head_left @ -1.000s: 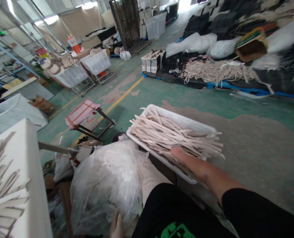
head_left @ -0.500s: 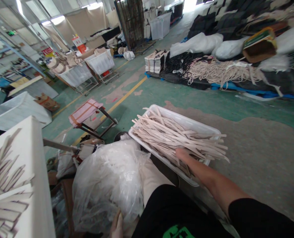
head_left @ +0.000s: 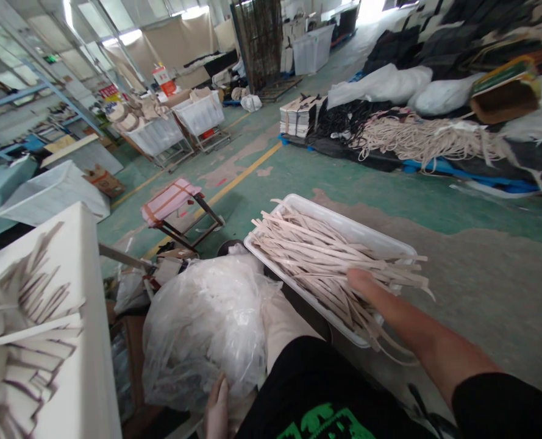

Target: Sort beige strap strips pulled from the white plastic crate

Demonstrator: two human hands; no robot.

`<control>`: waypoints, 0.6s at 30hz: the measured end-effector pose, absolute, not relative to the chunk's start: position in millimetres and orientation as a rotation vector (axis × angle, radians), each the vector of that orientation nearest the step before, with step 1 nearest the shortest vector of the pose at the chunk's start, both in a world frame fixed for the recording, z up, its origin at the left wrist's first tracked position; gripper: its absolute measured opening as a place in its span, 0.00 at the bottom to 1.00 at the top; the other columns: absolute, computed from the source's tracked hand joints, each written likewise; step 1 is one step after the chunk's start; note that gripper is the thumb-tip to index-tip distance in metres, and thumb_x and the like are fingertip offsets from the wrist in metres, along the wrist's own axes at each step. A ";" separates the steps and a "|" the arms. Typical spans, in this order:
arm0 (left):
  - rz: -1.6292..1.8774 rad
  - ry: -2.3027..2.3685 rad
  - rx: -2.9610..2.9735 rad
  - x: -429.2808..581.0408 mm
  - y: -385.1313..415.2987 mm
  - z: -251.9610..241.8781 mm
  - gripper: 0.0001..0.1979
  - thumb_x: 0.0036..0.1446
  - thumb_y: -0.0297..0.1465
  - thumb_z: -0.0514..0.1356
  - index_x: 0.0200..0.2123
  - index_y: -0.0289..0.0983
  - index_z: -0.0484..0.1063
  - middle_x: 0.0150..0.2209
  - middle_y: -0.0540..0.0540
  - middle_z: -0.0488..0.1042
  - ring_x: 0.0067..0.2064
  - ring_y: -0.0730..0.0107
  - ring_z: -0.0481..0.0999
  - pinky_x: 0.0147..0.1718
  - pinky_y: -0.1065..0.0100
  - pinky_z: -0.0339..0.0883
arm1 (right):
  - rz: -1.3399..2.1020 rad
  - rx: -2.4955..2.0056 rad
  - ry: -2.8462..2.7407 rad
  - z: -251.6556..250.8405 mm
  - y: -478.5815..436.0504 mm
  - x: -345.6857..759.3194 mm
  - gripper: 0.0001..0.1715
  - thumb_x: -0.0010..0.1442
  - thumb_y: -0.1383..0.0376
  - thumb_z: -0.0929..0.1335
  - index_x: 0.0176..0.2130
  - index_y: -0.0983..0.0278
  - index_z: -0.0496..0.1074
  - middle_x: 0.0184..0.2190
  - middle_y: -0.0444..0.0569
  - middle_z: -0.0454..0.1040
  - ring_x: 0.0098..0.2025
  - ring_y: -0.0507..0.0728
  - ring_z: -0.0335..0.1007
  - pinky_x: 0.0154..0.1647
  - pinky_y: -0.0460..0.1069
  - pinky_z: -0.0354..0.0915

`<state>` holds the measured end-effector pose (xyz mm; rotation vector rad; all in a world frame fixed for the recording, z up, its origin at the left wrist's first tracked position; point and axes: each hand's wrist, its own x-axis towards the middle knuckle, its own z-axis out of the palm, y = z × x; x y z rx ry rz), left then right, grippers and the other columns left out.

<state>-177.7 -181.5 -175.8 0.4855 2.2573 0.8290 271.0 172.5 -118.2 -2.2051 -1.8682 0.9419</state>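
One white tray [head_left: 293, 209], heaped with beige strips [head_left: 319, 256], too many to count. Right hand [head_left: 366, 284] sunk among strips, fingers hidden: cannot tell grip. Strip ends overhang tray's near rim. One clear plastic bag [head_left: 202, 323] just left; left hand [head_left: 216, 403] against it, fingers straight, together. Bare floor [head_left: 481, 274] open on right.

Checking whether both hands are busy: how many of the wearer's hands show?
2. The right hand is half buried among pale strips in the white tray; the left hand rests against the clear plastic bag at the bottom edge.
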 end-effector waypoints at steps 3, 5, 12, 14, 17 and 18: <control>0.874 2.260 0.440 -173.4 -177.8 -170.0 0.15 0.60 0.36 0.58 0.43 0.40 0.82 0.57 0.42 0.80 0.64 0.53 0.74 0.66 0.58 0.65 | 1.014 -2.161 -1.996 -100.1 171.0 266.4 0.08 0.50 0.64 0.76 0.26 0.66 0.77 0.34 0.68 0.81 0.49 0.77 0.78 0.51 0.66 0.71; 0.918 2.283 0.424 -170.0 -174.5 -160.6 0.16 0.61 0.35 0.57 0.44 0.38 0.82 0.57 0.39 0.80 0.64 0.53 0.75 0.66 0.56 0.65 | 1.092 -2.074 -2.087 -83.3 170.1 264.6 0.10 0.52 0.61 0.76 0.26 0.64 0.76 0.33 0.64 0.81 0.44 0.72 0.79 0.46 0.61 0.73; 1.254 2.322 0.739 -150.5 -140.7 -91.1 0.20 0.61 0.40 0.60 0.51 0.36 0.80 0.57 0.38 0.79 0.63 0.51 0.74 0.69 0.52 0.60 | 1.840 -1.454 -1.984 3.4 138.2 221.5 0.28 0.64 0.44 0.67 0.43 0.65 0.77 0.27 0.50 0.79 0.20 0.52 0.63 0.22 0.47 0.65; 1.347 2.184 0.806 -135.0 -122.6 -63.2 0.21 0.60 0.42 0.62 0.52 0.37 0.80 0.58 0.38 0.79 0.63 0.50 0.74 0.69 0.51 0.59 | 2.024 -1.242 -1.886 22.5 119.3 194.2 0.34 0.64 0.39 0.65 0.44 0.65 0.77 0.25 0.49 0.77 0.18 0.50 0.57 0.22 0.47 0.64; 1.416 1.838 0.786 -105.1 -94.5 -25.2 0.25 0.57 0.45 0.66 0.52 0.37 0.80 0.56 0.38 0.80 0.60 0.51 0.77 0.67 0.50 0.62 | 2.210 -0.986 -1.817 34.6 90.1 148.5 0.39 0.63 0.34 0.63 0.42 0.65 0.78 0.21 0.47 0.74 0.16 0.48 0.51 0.22 0.48 0.65; 1.434 1.705 0.771 -95.7 -86.0 -15.4 0.27 0.57 0.47 0.67 0.55 0.37 0.79 0.56 0.38 0.80 0.59 0.52 0.78 0.66 0.50 0.63 | 2.264 -0.922 -1.803 34.9 80.9 133.6 0.40 0.63 0.33 0.62 0.41 0.65 0.77 0.20 0.46 0.73 0.15 0.48 0.51 0.22 0.48 0.65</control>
